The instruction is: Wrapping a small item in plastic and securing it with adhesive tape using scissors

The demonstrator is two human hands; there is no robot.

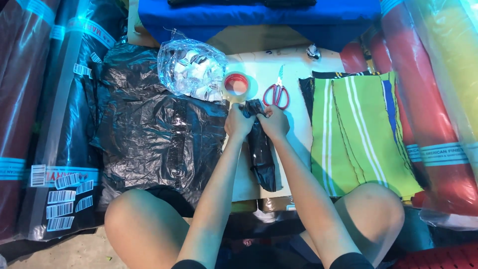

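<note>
A narrow rolled bundle wrapped in black plastic point(262, 154) lies lengthwise on a white board point(298, 84) in front of me. My left hand point(239, 121) and my right hand point(273, 121) both grip its far end, fingers pinched on the plastic, hands almost touching. Just beyond them sit a roll of clear tape with a red core point(236, 84) and red-handled scissors point(277, 93).
A large black plastic sheet point(154, 129) spreads to the left, with a clear bag of small pieces point(191, 67) on its far edge. Green striped fabric point(361, 129) lies to the right. Wrapped fabric rolls point(438, 99) flank both sides. My bare knees point(134, 219) frame the near edge.
</note>
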